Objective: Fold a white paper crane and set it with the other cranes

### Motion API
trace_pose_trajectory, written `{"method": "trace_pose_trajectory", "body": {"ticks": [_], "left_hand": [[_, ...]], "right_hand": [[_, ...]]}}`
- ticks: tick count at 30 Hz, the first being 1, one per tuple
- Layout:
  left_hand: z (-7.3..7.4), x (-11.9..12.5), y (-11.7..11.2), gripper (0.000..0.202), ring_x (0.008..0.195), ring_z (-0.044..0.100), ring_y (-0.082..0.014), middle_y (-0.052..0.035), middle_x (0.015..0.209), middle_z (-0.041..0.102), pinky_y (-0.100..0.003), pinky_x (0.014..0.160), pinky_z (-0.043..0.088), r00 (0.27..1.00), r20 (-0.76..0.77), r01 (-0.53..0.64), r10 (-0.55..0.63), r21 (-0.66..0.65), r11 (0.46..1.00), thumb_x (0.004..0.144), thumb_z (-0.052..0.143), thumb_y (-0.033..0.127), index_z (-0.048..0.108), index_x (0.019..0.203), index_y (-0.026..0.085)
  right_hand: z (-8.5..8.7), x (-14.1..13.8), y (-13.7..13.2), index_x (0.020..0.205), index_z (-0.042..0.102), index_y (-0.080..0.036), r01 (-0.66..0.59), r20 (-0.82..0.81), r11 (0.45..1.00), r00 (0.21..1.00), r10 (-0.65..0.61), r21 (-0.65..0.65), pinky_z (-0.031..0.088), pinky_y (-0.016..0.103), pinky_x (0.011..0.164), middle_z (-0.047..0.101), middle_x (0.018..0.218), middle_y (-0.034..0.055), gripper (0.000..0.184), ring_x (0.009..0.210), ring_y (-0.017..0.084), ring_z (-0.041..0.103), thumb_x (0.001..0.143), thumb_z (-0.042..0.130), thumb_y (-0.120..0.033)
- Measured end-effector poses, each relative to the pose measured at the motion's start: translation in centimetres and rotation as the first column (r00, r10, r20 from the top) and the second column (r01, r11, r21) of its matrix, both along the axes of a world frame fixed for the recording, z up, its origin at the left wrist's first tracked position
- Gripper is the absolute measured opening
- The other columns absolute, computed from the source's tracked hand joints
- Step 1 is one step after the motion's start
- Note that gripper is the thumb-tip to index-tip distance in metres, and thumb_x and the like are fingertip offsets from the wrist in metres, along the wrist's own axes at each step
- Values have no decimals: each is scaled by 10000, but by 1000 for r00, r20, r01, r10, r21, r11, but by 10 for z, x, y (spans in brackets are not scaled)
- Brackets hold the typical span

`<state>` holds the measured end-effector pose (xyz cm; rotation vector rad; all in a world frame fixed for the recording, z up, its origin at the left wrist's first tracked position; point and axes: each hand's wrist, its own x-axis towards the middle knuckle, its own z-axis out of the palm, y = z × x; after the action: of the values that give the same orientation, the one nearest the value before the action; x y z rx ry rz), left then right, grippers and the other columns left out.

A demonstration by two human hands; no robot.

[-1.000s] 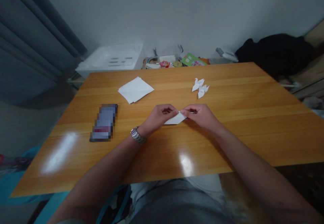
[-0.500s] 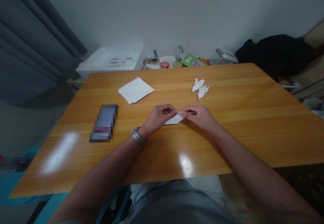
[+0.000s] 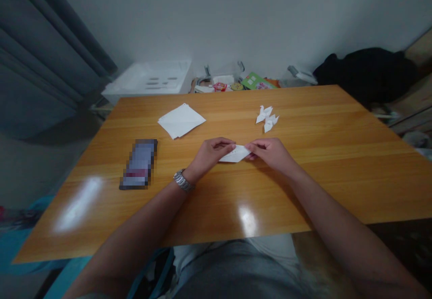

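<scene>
A small folded piece of white paper (image 3: 236, 154) is held between my two hands above the wooden table (image 3: 216, 204). My left hand (image 3: 213, 154) pinches its left end, thumb on top. At the right end, my right hand (image 3: 269, 151) grips the paper between thumb and fingers; some fingertips are hidden behind it. Beyond my right hand lie two folded paper cranes (image 3: 269, 120), close together. A stack of white paper sheets (image 3: 181, 121) rests past my left hand.
A phone (image 3: 139, 164) with a blurred screen lies on the left of the table. Behind the far edge are a white tray-like container (image 3: 151, 78), a green packet (image 3: 257, 81) and other small items. A black cloth heap (image 3: 367, 76) is at the back right.
My fingers have moved apart along the folded paper, the right hand shifting slightly right. More of the paper's face now shows between them.
</scene>
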<state>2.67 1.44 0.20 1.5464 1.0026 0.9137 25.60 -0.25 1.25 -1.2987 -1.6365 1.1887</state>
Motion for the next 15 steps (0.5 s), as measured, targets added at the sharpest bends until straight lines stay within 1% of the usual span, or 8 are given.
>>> {"method": "trace_pose_trajectory", "body": {"ticks": [3,6,8,10,13,15], "left_hand": [[0,0,0,366,832,669,-174,-95,961,765,-257,725,498,999,-15,-33,33,-8,999,855,729,470,759,984,128],[1,-1,-2,338,791,659,-162,-85,913,760,-247,699,487,998,-32,-50,50,-10,999,870,713,454,754,924,123],[1,-2,-2,322,780,658,-158,-82,902,760,-243,690,486,998,-34,-48,48,0,999,870,716,439,751,914,121],[1,-3,-1,304,769,659,-153,-79,890,762,-238,681,484,998,-56,-28,29,19,999,867,722,423,753,904,123],[1,-4,-1,278,741,658,-146,-69,856,765,-230,652,474,991,-129,27,-20,51,998,870,720,406,765,891,132],[2,-4,-2,267,730,660,-144,-63,836,766,-226,639,469,986,-160,66,-55,68,995,874,718,398,772,879,137]], "right_hand": [[2,0,0,842,799,-163,33,-6,999,999,-33,-7,568,314,633,777,754,84,512,653,210,702,796,704,-664],[0,1,2,815,792,-169,26,8,1000,1000,-26,-5,567,327,636,769,743,87,499,656,220,703,805,696,-658],[-2,2,3,823,789,-167,-16,19,1000,1000,16,2,562,335,649,770,764,86,486,682,230,707,832,677,-639],[-5,3,3,860,788,-165,-87,29,996,996,86,22,562,348,695,779,835,85,460,747,243,713,864,652,-604],[-6,1,2,930,784,-163,-155,41,986,987,152,62,547,357,791,785,946,86,404,853,246,710,894,638,-538],[-6,-1,0,953,779,-159,-178,48,982,983,176,57,532,348,802,784,963,86,384,869,239,705,894,643,-514]]}}
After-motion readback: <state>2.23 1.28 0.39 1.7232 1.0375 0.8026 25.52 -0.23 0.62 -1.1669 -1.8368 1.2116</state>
